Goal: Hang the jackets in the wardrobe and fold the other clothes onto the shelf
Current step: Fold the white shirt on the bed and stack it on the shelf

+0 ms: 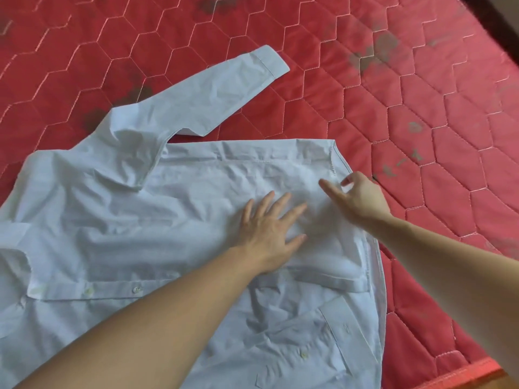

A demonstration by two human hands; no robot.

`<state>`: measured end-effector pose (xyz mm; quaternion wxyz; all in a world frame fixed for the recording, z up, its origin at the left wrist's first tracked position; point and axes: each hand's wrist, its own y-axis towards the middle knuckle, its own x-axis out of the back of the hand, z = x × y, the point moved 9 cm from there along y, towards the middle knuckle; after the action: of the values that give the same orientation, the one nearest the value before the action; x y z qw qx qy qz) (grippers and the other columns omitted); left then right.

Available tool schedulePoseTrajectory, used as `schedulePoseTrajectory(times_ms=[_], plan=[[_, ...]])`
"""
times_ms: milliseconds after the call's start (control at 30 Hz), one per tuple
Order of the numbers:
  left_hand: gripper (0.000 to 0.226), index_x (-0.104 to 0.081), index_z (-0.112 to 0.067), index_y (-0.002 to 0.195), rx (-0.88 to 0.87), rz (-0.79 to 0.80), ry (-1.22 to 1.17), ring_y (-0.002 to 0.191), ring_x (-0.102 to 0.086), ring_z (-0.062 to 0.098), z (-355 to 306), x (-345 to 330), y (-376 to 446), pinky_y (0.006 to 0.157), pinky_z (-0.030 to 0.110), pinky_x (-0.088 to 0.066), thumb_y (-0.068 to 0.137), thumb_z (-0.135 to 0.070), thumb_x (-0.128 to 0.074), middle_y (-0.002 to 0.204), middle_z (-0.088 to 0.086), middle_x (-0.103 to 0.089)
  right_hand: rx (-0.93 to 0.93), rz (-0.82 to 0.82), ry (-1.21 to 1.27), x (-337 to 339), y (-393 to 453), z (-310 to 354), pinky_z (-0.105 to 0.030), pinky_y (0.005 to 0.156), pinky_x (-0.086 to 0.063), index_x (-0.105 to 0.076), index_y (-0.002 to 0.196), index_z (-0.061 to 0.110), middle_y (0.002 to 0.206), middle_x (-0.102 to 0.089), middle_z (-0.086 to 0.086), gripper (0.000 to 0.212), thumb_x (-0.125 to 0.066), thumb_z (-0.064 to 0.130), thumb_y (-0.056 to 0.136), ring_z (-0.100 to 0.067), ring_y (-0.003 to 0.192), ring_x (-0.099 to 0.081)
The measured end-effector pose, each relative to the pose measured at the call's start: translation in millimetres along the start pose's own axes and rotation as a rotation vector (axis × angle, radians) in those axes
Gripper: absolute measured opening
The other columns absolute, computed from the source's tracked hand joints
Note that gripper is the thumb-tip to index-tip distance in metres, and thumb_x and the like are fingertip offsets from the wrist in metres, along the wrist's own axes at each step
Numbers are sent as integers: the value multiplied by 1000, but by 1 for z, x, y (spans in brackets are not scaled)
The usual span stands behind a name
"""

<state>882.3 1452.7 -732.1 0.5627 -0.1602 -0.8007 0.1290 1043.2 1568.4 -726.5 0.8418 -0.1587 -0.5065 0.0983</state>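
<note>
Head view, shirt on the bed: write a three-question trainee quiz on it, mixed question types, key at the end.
1. True or false: the left hand lies flat, fingers spread, on the white shirt.
2. Multiple choice: the shirt lies on (A) a wooden floor, (B) a red quilted mattress, (C) a wardrobe shelf.
3. Short answer: which part of the shirt stretches out onto the bare mattress towards the top of the view?

Key
1. True.
2. B.
3. One long sleeve, with its cuff at the far end. The right hand is at the shirt's right edge, index finger out and the other fingers loosely curled; whether it pinches the cloth cannot be told.
</note>
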Motion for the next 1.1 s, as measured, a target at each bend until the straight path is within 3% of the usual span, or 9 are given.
schedulePoseTrajectory(times_ms=[133, 267, 467, 633, 733, 800, 867, 1000, 1100], plan=[[62, -11, -47, 151, 123, -164, 19, 150, 3, 17, 64, 29, -2, 119, 46, 1, 94, -62, -29, 164, -9, -3, -53, -109, 130, 7, 37, 25, -31, 54, -33, -54, 78, 14, 69, -55, 1, 50, -57, 64, 79, -21, 65, -53], [62, -7, -45, 152, 340, -182, 20, 151, 4, 19, 150, 42, -9, 120, 47, 1, 96, -61, -29, 164, -9, 0, -61, -136, 104, 0, 60, 36, -29, 44, -28, -43, 54, 11, 52, -44, 0, 48, -55, 40, 90, -15, 48, -41], [77, 9, -44, 151, 357, -28, 51, 147, 23, 16, 198, 28, -14, 119, 51, -1, 91, -69, -31, 159, -11, 25, 6, -189, -31, 3, 80, 37, -26, 46, -30, -48, 57, 4, 51, -48, -3, 47, -50, 36, 92, -22, 51, -46], [80, 9, -45, 151, 325, -17, -12, 146, 26, 13, 197, 28, -7, 118, 52, 0, 89, -72, -34, 159, -13, 26, 28, -185, -113, -5, 85, 39, -34, 57, -31, -47, 65, 2, 61, -51, -9, 49, -44, 44, 90, -34, 67, -50], [65, -33, -37, 148, 176, -221, -146, 149, -12, 19, 195, 50, -15, 116, 49, -20, 88, -56, -51, 161, -3, -17, 34, -177, -214, 1, 88, 44, -37, 65, -41, -48, 71, 5, 77, -59, -18, 50, -38, 55, 73, -37, 75, -54], [40, -65, -22, 117, -4, -518, -193, 115, -54, 24, 196, 84, -38, 92, 45, -46, 80, -34, -56, 122, 3, -59, 58, -332, -179, 15, 85, 62, -46, 76, -47, -41, 82, 16, 96, -59, -21, 48, -49, 62, 68, -39, 91, -55], [20, -67, -17, 92, -23, -757, -154, 85, -58, 25, 216, 113, -61, 72, 40, -49, 76, -24, -56, 91, 1, -60, 176, -438, -101, 15, 74, 104, -47, 81, -45, -45, 89, 20, 99, -58, -19, 44, -53, 61, 73, -38, 97, -53], [17, -64, -14, 89, 238, -987, -294, 81, -57, 27, 294, 157, -75, 71, 38, -44, 86, -26, -52, 87, 2, -61, 335, -83, 79, -62, 46, 214, -32, 58, -36, -62, 62, 7, 57, -59, -12, 51, -51, 52, 85, -23, 60, -55], [31, -63, -11, 113, 366, -920, -303, 103, -59, 28, 338, 174, -63, 87, 43, -45, 89, -22, -46, 112, 6, -65, -45, 388, 430, -140, 30, 256, -27, 53, -39, -70, 71, 8, 67, -72, -10, 60, -50, 62, 87, -15, 53, -60]])
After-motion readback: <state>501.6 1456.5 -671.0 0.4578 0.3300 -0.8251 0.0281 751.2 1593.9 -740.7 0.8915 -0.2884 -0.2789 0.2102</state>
